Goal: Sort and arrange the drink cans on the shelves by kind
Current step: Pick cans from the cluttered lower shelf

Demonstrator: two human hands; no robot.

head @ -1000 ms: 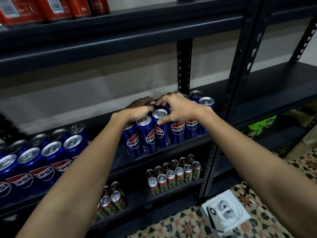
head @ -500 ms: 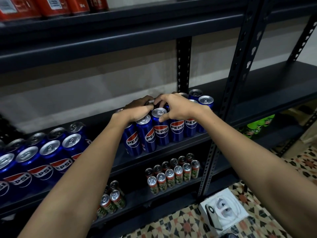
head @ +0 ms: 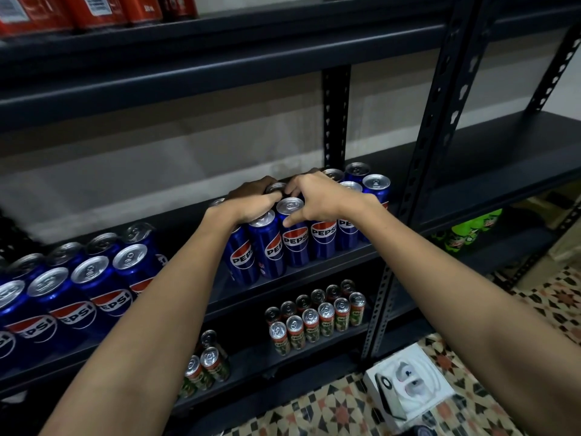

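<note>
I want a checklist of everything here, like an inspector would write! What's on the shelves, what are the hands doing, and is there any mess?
Surface: dark metal shelf, several levels.
Job's things: blue Pepsi cans in two groups on the middle level, right group and left group; small green cans one level down; red cans on top.
Clutter: white box on the tiled floor; green packs behind the right post.
Hands: left hand and right hand both rest on the right group's tops, fingers curled round cans.
Cables: white cord inside the box, hard to tell.
Surroundings: pale wall, patterned floor tiles.
</note>
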